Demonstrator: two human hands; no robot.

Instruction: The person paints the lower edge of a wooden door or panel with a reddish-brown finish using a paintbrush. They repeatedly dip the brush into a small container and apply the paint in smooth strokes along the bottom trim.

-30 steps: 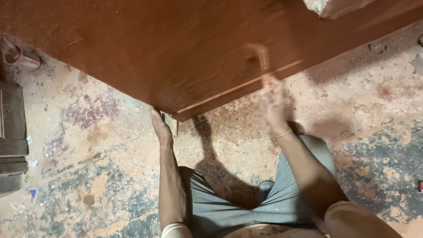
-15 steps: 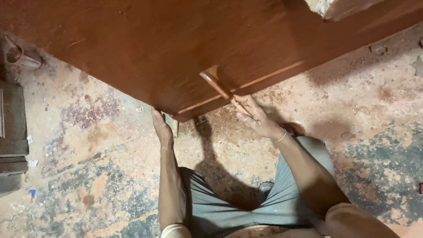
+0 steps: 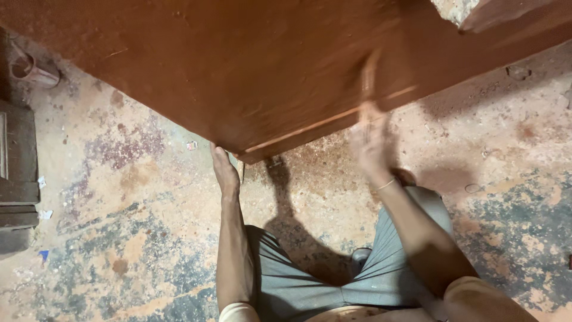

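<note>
Overhead, a large reddish-brown wooden panel (image 3: 250, 65) fills the upper part of the view, its lower corner pointing down toward the person's legs. Just under that corner the left hand (image 3: 224, 170) presses against the panel's edge, fingers together and tucked up beneath the wood, so the panel touches the fingertips. Off to the right of it, the right hand (image 3: 369, 140) is blurred by motion just beside the panel's pale lower edge; a thin stick-like tool (image 3: 369, 74) rises from it across the wood. Its fingers seem closed round the tool, but the blur hides the exact grip. A thin bangle (image 3: 384, 185) circles that wrist. Below both hands lie grey trousers (image 3: 333, 280) and a stained, dusty concrete floor (image 3: 119, 179). Far to the left of the left hand stands a dark wooden block (image 3: 15, 173).
</note>
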